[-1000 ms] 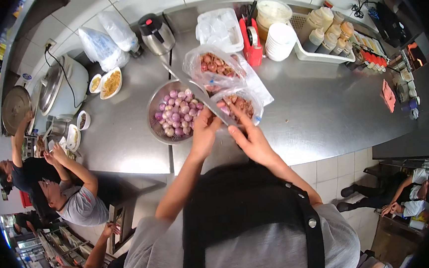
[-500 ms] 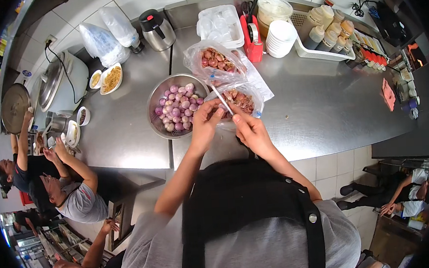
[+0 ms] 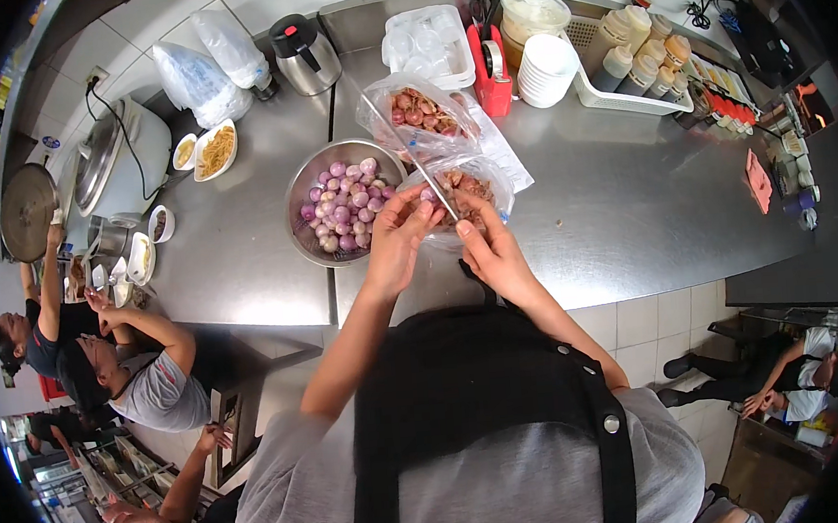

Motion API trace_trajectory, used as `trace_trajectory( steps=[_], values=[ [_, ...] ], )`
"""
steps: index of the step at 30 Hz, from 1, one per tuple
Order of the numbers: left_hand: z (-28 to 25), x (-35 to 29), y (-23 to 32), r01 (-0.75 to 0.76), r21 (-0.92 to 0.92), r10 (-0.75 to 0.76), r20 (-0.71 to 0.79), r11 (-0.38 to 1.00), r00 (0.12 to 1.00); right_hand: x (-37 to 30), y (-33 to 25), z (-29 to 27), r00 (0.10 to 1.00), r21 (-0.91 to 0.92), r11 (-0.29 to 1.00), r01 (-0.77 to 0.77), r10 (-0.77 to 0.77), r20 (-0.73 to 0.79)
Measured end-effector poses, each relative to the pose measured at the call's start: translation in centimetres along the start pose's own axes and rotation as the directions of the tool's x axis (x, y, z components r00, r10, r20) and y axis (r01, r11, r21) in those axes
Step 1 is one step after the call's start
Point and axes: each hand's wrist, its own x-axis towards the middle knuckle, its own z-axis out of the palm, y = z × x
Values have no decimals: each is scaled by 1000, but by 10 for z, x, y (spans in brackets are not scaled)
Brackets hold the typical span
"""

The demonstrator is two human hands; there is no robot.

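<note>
A small peeled shallot (image 3: 427, 194) is pinched in the fingertips of my left hand (image 3: 398, 239). My right hand (image 3: 492, 253) grips a knife (image 3: 410, 153), whose long thin blade slants up and left past the shallot; the fingers hide its handle. Both hands hover just above an open plastic bag of reddish skins (image 3: 477, 187). Left of them, a round steel bowl (image 3: 296, 229) holds many peeled purple-white shallots (image 3: 342, 207). Behind the hands lies another clear bag with unpeeled red shallots (image 3: 418, 113), partly crossed by the blade.
A steel flask (image 3: 306, 58), a white tub (image 3: 428, 49), a red tape dispenser (image 3: 490, 74) and stacked white bowls (image 3: 548, 70) line the back. Sauce bottles fill a white basket (image 3: 633, 101) at right. Co-workers (image 3: 160, 382) stand at left beside a large cooker (image 3: 130, 155).
The knife has turned so more of its blade shows, reaching farther up and left. My left hand has shifted slightly, and the right fingers have opened out a little.
</note>
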Motion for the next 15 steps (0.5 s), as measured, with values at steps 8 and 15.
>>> trace_trajectory(
  steps=[8,15],
  values=[
    [-1,-3,2,16,23,-17,10,1000,1000,-1,-4,4,988,-349,924,153,-140,62],
    [-3,-2,6,41,6,-42,73,999,996,-1,1,2,976,-488,846,213,-211,60]
  ],
)
